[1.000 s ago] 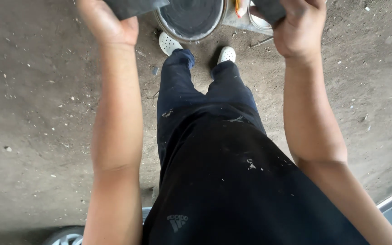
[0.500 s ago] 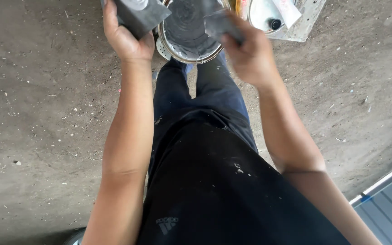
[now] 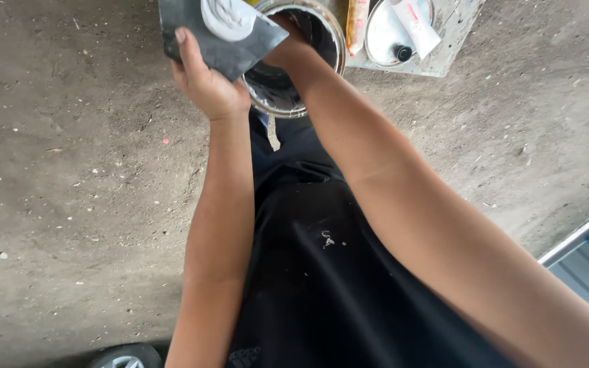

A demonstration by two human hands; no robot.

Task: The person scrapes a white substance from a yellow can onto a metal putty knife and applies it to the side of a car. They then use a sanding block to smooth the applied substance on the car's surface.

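Two hands busy | left hand [image 3: 206,82] fingers clamp dark board [image 3: 216,34] bearing grey putty [image 3: 228,17] | right hand [image 3: 288,48] dips inside metal can [image 3: 301,61] on floor, grip hidden, cannot tell

Dark grey board [image 3: 240,51], pale grey putty [image 3: 228,17]

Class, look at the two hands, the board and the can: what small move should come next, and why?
Probably lift the right hand out of the can toward the board. The left hand holds the board beside the rim with pale paste on it, and the right hand reaches inside the can.
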